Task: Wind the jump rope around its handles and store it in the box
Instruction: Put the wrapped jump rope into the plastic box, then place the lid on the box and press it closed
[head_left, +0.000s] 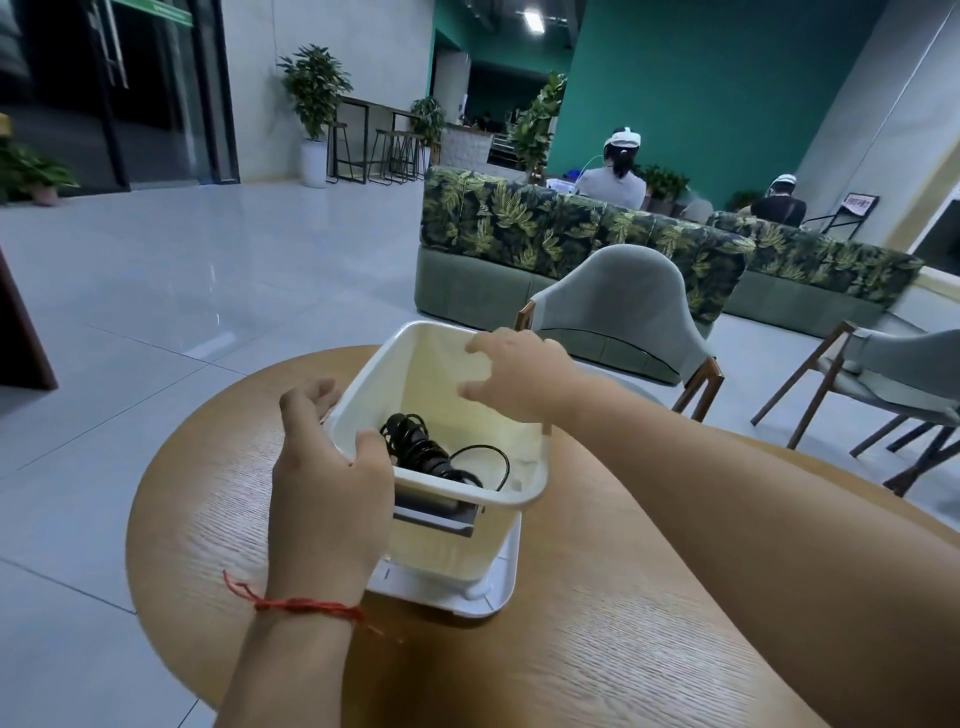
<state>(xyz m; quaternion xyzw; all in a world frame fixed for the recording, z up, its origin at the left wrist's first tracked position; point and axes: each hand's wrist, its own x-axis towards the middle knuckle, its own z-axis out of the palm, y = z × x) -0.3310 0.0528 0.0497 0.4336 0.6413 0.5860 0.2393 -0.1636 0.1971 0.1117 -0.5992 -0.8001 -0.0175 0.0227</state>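
A white plastic box (415, 338) stands on a round wooden table, resting on its white lid (493, 592). Inside it lies the black jump rope (421, 447), wound in coils around its handles, with one loose loop curving to the right. My left hand (322, 483) grips the box's near left rim, thumb over the edge. My right hand (514, 379) hovers over the box's right side with fingers spread and nothing in them, close to the far right rim.
The round wooden table (597, 649) carries only the box and lid. Two grey chairs (623, 312) stand beyond its far edge. Leaf-patterned sofas (545, 228) and seated people are farther back. Tiled floor lies to the left.
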